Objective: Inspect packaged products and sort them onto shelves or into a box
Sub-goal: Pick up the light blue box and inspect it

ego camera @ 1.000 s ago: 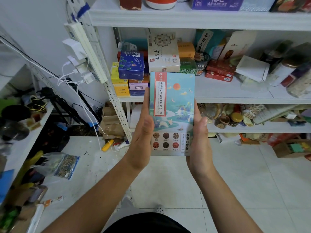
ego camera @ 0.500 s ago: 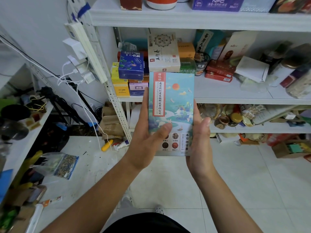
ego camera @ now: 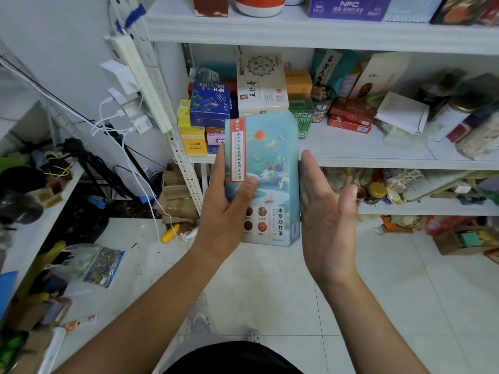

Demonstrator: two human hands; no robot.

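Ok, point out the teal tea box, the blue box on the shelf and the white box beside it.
teal tea box (ego camera: 270, 157), head view, upper printed front.
blue box (ego camera: 210, 103), head view, front face centre.
white box (ego camera: 260, 85), head view, front face centre.

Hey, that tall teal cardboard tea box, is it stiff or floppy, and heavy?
Tall teal cardboard tea box: probably stiff, its edges look straight in the left hand. Likely light, since that hand alone seems to hold it. Tall and narrow, it may tip when stood.
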